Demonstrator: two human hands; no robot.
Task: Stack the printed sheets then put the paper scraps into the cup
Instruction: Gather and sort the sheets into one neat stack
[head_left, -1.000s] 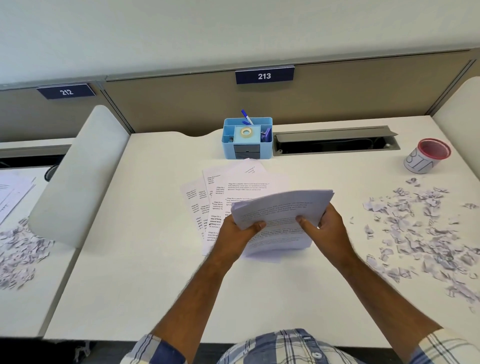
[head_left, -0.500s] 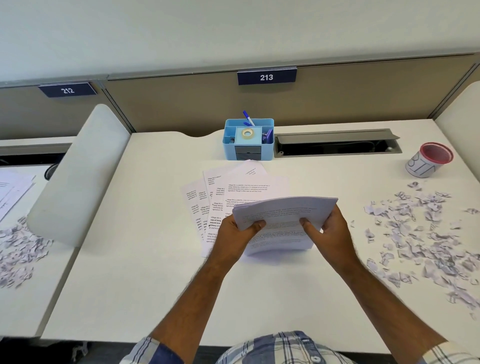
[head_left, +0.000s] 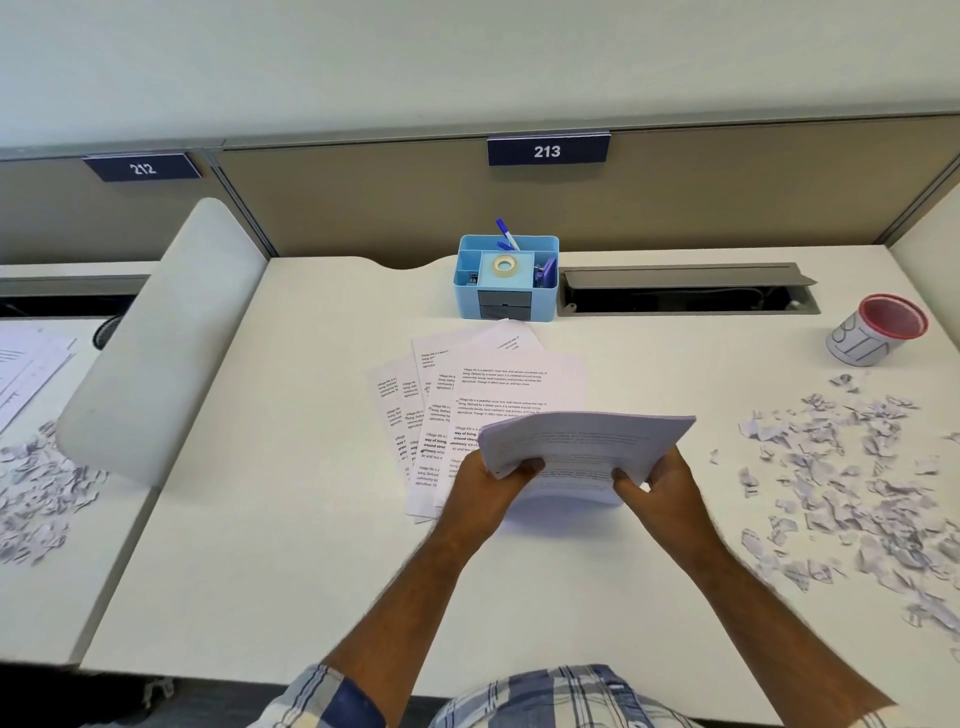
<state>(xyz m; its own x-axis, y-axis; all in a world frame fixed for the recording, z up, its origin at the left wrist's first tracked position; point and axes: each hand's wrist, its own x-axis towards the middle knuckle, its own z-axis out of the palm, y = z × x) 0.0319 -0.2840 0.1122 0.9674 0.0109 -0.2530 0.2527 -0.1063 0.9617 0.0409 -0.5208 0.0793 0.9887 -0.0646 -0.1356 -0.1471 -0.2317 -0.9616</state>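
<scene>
Both hands hold one bundle of printed sheets (head_left: 587, 441) above the middle of the white desk (head_left: 291, 545). My left hand (head_left: 493, 486) grips its near left corner, my right hand (head_left: 662, 483) its near right edge. The bundle is tilted, far edge raised. Under and behind it, several printed sheets (head_left: 467, 384) lie fanned out flat. Torn paper scraps (head_left: 852, 467) are strewn over the right part of the desk. A red-rimmed cup (head_left: 878, 330) stands at the far right, tipped toward me, beyond the scraps.
A blue desk organiser (head_left: 506, 278) with tape and pens stands at the back centre, beside an open cable tray (head_left: 685, 291). A white divider (head_left: 156, 343) separates the left desk, where more scraps (head_left: 36, 488) and sheets (head_left: 26, 369) lie.
The bundle in my hands has tipped flatter and shifted slightly right and away; both grips are unchanged. The fanned sheets have not moved.
</scene>
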